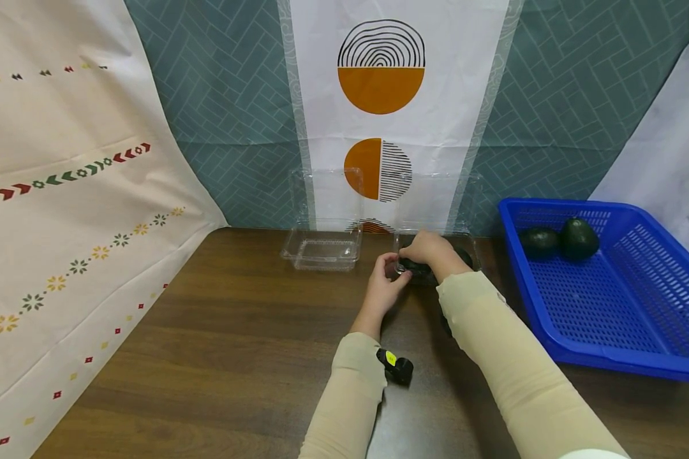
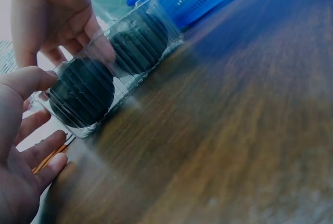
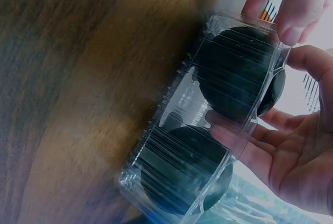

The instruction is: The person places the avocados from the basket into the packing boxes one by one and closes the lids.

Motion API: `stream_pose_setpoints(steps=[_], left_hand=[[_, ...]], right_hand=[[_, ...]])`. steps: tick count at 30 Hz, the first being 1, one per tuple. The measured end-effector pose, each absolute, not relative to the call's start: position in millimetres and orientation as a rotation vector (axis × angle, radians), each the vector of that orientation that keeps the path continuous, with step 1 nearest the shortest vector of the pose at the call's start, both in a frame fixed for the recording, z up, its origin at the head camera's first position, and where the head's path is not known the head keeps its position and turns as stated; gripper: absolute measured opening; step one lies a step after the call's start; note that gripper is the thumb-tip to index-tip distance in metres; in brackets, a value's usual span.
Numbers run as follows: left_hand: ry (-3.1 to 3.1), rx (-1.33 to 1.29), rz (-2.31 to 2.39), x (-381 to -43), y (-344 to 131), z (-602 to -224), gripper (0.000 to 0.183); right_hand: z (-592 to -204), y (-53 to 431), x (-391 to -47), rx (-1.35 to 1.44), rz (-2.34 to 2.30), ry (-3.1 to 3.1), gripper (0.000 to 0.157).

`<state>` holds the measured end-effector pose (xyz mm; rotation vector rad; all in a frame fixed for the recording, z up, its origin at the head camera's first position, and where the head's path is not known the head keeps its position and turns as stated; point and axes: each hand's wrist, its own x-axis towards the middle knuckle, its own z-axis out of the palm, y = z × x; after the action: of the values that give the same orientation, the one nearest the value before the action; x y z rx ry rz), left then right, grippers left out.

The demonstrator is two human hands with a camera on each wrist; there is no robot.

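Note:
An open clear plastic clamshell box (image 1: 478,255) stands at the back of the table with two dark green avocados in it. My right hand (image 1: 433,252) reaches in from above and holds the left avocado (image 3: 234,73), thumb at one side and fingers in the gap between the fruits. The right avocado (image 2: 140,41) lies beside it, untouched. At the box's left front corner is my left hand (image 1: 381,290), its thumb on the rim and its fingers spread round the outside. The ribbed front wall shows close up in both wrist views.
Left of it stands a second open clear clamshell box (image 1: 323,252), nothing inside. A blue plastic basket (image 1: 525,287) at the right holds two more avocados (image 1: 578,240). Patterned cloth (image 1: 235,115) hangs right behind the boxes, and pale cloth (image 1: 92,210) borders the left side.

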<state>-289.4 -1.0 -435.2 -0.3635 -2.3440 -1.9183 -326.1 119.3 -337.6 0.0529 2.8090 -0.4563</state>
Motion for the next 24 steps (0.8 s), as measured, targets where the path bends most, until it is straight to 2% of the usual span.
stream_pose_setpoints(steps=[7, 11, 15, 17, 24], left_hand=[[-2.346, -0.353, -1.912, -289, 0, -434, 0.043], [-2.34, -0.358, -1.906, -289, 0, -435, 0.043], [-2.333, -0.363, -1.91, -289, 1, -435, 0.043], [-2.329, -0.357, -1.909, -289, 0, -435, 0.043], [-2.32, -0.343, -1.929, -289, 0, -435, 0.043]], right_hand=[[-329, 123, -324, 0.009, -0.412, 2.811, 0.057], [-320, 135, -324, -0.002, -0.447, 2.887, 0.05], [-316, 160, -322, 0.104, -0.722, 3.028, 0.043], [-318, 175, -322, 0.223, -0.961, 3.034, 0.042], [-338, 206, -324, 0.577, -1.68, 2.716, 0.057]])
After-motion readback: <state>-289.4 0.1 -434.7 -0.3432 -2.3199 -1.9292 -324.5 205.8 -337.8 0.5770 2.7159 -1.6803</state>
